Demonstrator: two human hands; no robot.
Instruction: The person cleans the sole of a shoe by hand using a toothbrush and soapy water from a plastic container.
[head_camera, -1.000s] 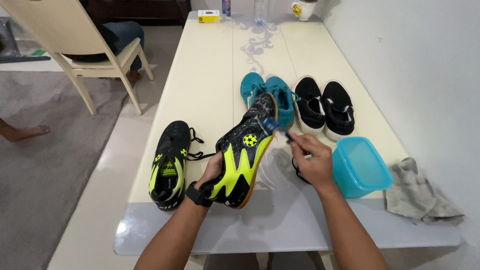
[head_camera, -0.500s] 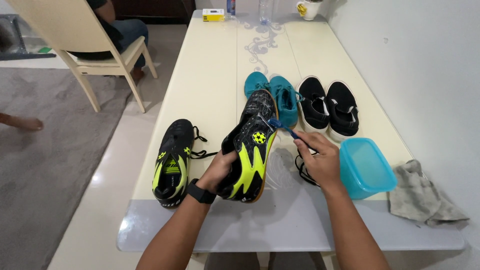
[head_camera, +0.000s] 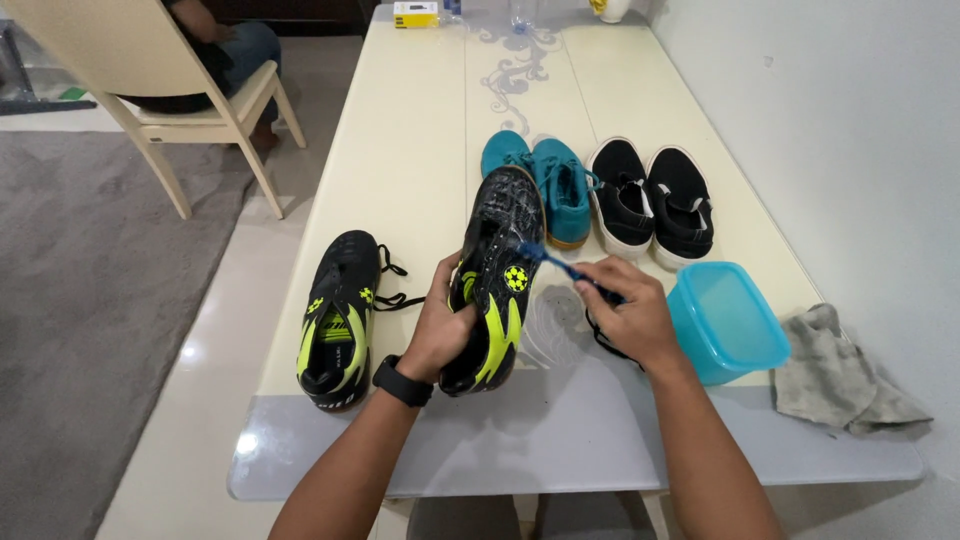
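— In my left hand (head_camera: 445, 325), what do you see?

— I've got it wrapped around a black and neon-yellow football boot (head_camera: 495, 280), lifted off the table (head_camera: 420, 180) and tilted, toe pointing away from me. A black watch (head_camera: 402, 381) sits on that wrist.

— And your right hand (head_camera: 630, 318)?

— Closed around a blue brush (head_camera: 560, 267); its head touches the boot's side, just above the round yellow mark.

— What lies around the hands?

— Left of my left hand, the matching boot (head_camera: 338, 320) rests flat with laces loose. Beyond both hands stand a pair of teal shoes (head_camera: 545, 180) and a pair of black slip-ons (head_camera: 650, 200). Just right of my right hand is a blue plastic tub (head_camera: 725, 320), then a grey rag (head_camera: 845, 375).
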